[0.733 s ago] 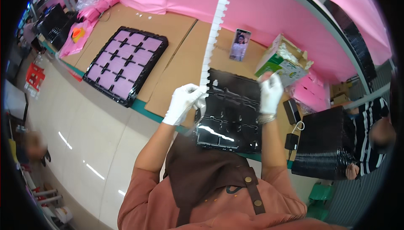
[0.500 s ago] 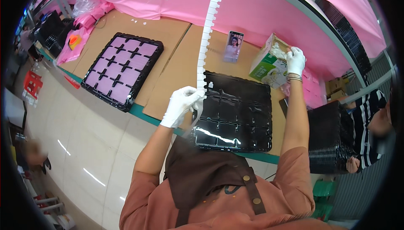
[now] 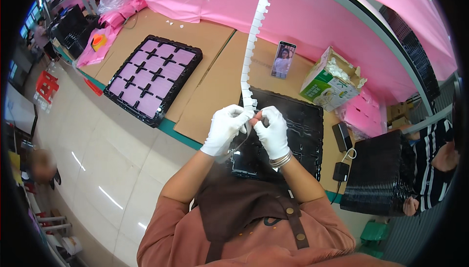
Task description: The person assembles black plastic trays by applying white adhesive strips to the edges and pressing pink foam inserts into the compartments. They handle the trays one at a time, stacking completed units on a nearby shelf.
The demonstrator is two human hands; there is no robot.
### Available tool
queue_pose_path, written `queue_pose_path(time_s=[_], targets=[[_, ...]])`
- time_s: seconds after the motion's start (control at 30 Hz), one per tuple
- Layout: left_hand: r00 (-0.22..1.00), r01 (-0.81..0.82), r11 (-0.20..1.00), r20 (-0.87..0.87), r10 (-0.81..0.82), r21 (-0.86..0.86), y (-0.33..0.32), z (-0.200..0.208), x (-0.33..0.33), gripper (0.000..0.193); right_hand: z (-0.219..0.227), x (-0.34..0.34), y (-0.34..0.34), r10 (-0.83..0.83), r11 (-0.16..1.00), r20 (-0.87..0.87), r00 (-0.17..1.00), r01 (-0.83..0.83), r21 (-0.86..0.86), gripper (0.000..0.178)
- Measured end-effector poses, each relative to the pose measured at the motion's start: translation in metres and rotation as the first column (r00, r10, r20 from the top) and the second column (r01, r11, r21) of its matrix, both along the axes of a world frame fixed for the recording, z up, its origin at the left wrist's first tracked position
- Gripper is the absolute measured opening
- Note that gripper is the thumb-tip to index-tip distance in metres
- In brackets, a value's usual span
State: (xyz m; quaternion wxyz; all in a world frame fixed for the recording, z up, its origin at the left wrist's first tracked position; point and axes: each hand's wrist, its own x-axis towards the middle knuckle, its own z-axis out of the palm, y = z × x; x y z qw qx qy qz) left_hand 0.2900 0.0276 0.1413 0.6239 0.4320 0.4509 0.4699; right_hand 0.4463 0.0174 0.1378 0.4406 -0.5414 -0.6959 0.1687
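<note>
A long white notched strip (image 3: 250, 47) hangs down from above the table, its lower end between my gloved hands. My left hand (image 3: 222, 130) is closed on that end, and a clear narrow film (image 3: 238, 147) trails below the fingers. Close beside it, my right hand (image 3: 274, 133) pinches at the strip's edge with thumb and forefinger, whose bare tips show through the glove. Under both hands lies a black compartment tray (image 3: 308, 135), partly covered by them. Whether a loose piece is between the right fingertips is too small to tell.
A second black tray with pink-purple panels (image 3: 141, 79) lies at left. Beyond the hands stand a phone (image 3: 283, 61) and an open green-white carton (image 3: 326, 84) with white scraps. At right are a black adapter (image 3: 341, 172), pink packs (image 3: 364, 113), stacked black trays (image 3: 376, 174) and another person.
My right hand has left the carton and come down left to the strip's lower end, where it now pinches. My left hand stays on the strip. The view has shifted slightly.
</note>
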Motion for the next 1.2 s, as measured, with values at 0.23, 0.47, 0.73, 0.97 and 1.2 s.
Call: queue_pose_path(time_s=[0.23,0.47,0.73,0.97,1.2], targets=[[0.999,-0.052,0.997,0.003,0.052,-0.055,0.01,-0.017,-0.009,0.017,0.002,0.003,-0.02,0.019,0.965,-0.067,0.998,-0.001,0.261,0.023],[0.988,-0.146,0.989,-0.063,0.144,-0.02,0.015,-0.022,-0.023,0.02,-0.018,0.023,-0.036,0.243,0.933,0.051,0.969,-0.219,-0.286,0.012],[0.988,-0.153,0.988,-0.02,0.153,0.014,0.016,-0.018,-0.024,0.019,-0.087,0.007,-0.046,0.282,0.938,0.491,0.825,-0.128,-0.323,0.016],[0.996,-0.093,0.996,-0.019,0.093,0.014,0.011,-0.02,-0.022,0.019,-0.072,0.014,-0.02,0.068,0.701,-0.133,0.989,-0.142,-0.699,0.015],[0.992,-0.075,0.997,0.098,0.074,0.002,0.003,-0.008,0.001,0.018,-0.028,0.005,0.013,0.039,0.87,-0.687,0.725,-0.363,-0.333,0.019]])
